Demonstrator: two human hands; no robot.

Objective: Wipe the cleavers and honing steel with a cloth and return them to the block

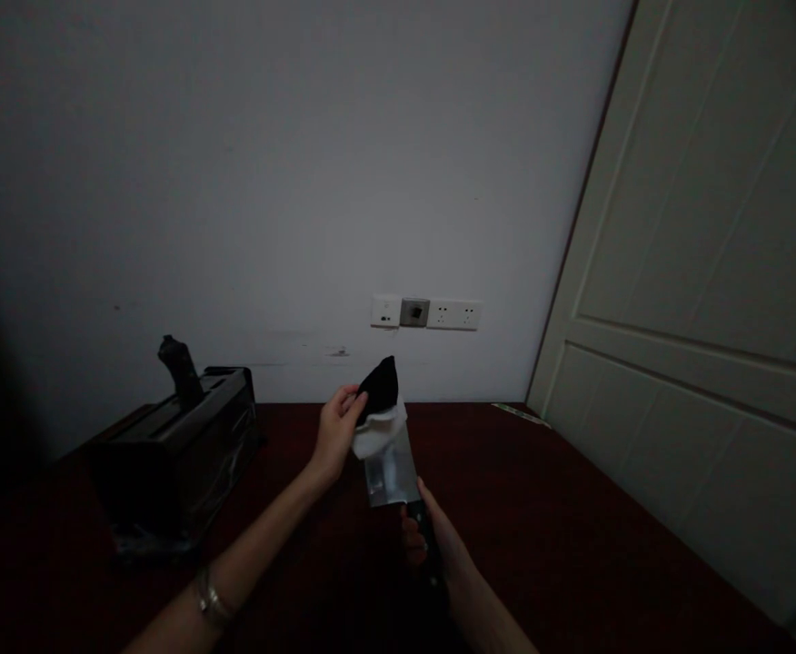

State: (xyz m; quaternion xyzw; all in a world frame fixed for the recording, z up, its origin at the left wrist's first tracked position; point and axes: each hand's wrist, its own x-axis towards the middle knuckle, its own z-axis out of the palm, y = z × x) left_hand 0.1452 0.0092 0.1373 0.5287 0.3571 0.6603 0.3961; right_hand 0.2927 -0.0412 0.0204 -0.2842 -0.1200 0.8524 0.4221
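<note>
My right hand [439, 536] is wrapped round the black handle [420, 520] of a cleaver [393, 474], whose broad shiny blade points away from me. In my left hand [340, 422] is a black cloth [380, 389], pinched between thumb and fingers. A white cloth [379, 432] hangs just below the black one and covers the far part of the blade. Whether the two cloths are one piece, I cannot tell. The scene is dim, and the lower end of the handle fades into shadow.
To the left stands a dark knife block [186, 436] with one black-handled knife [181, 371] upright in it. The dark red tabletop [493, 509] meets a pale wall with sockets [453, 315]. A thin strip [521, 415] lies near the panelled door [704, 272] at right.
</note>
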